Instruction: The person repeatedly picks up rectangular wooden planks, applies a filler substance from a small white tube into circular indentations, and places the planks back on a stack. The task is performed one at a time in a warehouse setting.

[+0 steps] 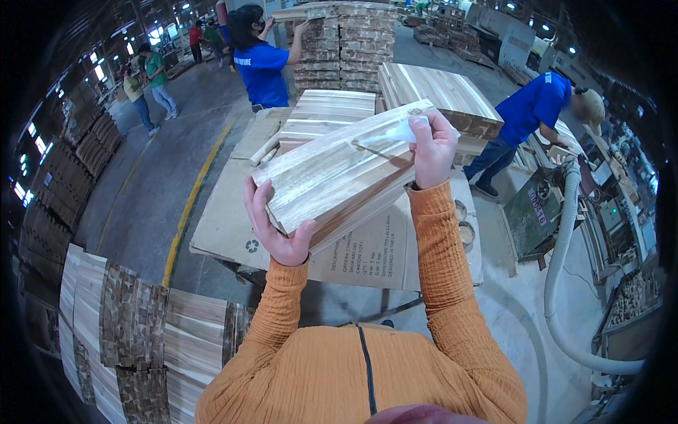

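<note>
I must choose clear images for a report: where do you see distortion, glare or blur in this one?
Head view: the fisheye bows the yellow floor line; far-left windows glare; the bent-over co-worker's head is partly blurred; the wooden board and right hand look fairly sharp.

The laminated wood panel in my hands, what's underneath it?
Below the near edge of the laminated wood panel, what looks like more wood shows, then printed cardboard. Whatever lies directly beneath the panel is covered.
</note>
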Demonstrator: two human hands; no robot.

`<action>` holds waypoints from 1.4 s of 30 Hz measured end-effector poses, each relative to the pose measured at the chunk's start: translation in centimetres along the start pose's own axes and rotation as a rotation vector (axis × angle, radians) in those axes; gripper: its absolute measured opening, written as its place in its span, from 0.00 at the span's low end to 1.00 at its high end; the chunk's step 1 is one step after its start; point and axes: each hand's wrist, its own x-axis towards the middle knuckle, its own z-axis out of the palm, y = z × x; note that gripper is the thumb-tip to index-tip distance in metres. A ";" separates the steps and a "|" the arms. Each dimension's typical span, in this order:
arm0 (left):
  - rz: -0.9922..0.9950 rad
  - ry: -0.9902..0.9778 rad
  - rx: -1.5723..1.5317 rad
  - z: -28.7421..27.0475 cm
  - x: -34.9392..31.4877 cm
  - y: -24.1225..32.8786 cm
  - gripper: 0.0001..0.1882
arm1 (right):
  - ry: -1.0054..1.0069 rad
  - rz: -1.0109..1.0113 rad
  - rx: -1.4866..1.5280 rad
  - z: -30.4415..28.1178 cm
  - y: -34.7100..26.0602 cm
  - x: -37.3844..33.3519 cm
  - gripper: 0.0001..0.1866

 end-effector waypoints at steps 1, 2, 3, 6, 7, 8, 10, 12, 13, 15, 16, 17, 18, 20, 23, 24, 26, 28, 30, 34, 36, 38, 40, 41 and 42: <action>0.009 0.001 -0.001 0.2 0.2 -0.1 0.45 | -0.006 -0.004 -0.005 0.0 -0.1 0.2 0.06; 0.017 0.003 -0.002 0.3 0.5 -0.3 0.45 | -0.013 -0.007 -0.009 0.0 -0.1 0.5 0.06; 0.023 0.006 0.000 0.5 0.7 -0.4 0.45 | -0.013 -0.007 0.007 0.1 -0.2 0.7 0.06; 0.020 0.001 0.011 0.4 0.7 -0.4 0.45 | -0.002 -0.002 0.033 0.0 -0.2 0.7 0.06; 0.017 -0.003 0.012 0.4 0.7 -0.3 0.45 | 0.010 -0.013 0.029 0.1 -0.1 0.7 0.07; 0.015 -0.006 0.013 0.4 0.7 -0.3 0.45 | 0.020 -0.024 0.026 0.1 -0.1 0.7 0.08; 0.021 -0.001 0.015 0.5 0.7 -0.4 0.45 | 0.014 -0.050 0.020 0.1 -0.1 0.7 0.07; 0.022 -0.001 0.013 0.4 0.7 -0.2 0.45 | 0.024 -0.044 0.034 0.1 -0.1 0.6 0.07; 0.019 -0.005 0.009 0.4 0.7 0.0 0.45 | 0.039 -0.024 0.050 -0.1 0.0 0.6 0.07; 0.021 -0.012 0.009 0.3 0.8 0.1 0.45 | 0.069 -0.011 0.073 -0.2 0.1 0.6 0.06; 0.027 -0.014 0.016 0.3 0.8 0.0 0.45 | 0.082 -0.016 0.082 -0.2 0.1 0.6 0.06; 0.032 -0.017 0.022 0.2 0.8 0.0 0.45 | 0.096 -0.021 0.091 -0.1 0.1 0.6 0.06; 0.036 -0.015 0.027 0.2 0.7 -0.1 0.45 | 0.092 -0.021 0.101 -0.2 0.1 0.6 0.06; 0.043 -0.013 0.034 0.2 0.6 -0.1 0.45 | 0.087 -0.021 0.119 -0.4 0.2 0.6 0.06; 0.042 0.001 0.015 0.4 0.7 0.1 0.46 | 0.114 0.035 0.210 -0.8 0.0 0.6 0.05; 0.028 -0.004 -0.004 0.4 0.7 0.2 0.45 | 0.106 0.035 0.289 -1.1 0.2 0.6 0.05; 0.003 -0.017 -0.041 0.4 0.9 0.4 0.44 | 0.092 0.033 0.449 -1.8 0.3 0.7 0.05; 0.022 -0.008 -0.010 0.2 1.2 -0.4 0.44 | 0.166 0.068 0.496 -2.4 -0.2 0.1 0.06; 0.024 0.002 -0.005 0.4 1.7 -0.9 0.43 | 0.137 0.062 0.477 -5.1 0.5 -0.8 0.07; -0.007 0.016 -0.040 0.9 2.7 -2.1 0.40 | 0.280 0.153 0.343 -10.8 1.0 -4.6 0.06; -0.009 0.038 -0.089 1.3 3.0 -2.8 0.36 | 0.307 0.246 0.246 -15.0 2.3 -7.3 0.06; 0.009 0.033 -0.057 1.0 3.6 -3.5 0.34 | 0.402 0.335 0.116 -19.2 3.7 -10.5 0.07; 0.004 0.028 -0.072 1.2 4.0 -3.8 0.32 | 0.500 0.405 -0.043 -23.4 5.3 -13.9 0.07; -0.017 0.029 -0.099 1.5 4.1 -3.7 0.31 | 0.543 0.437 -0.140 -25.6 6.0 -15.6 0.07; -0.030 0.028 -0.101 1.2 4.1 -4.1 0.30 | 0.584 0.480 -0.235 -27.4 6.3 -17.5 0.07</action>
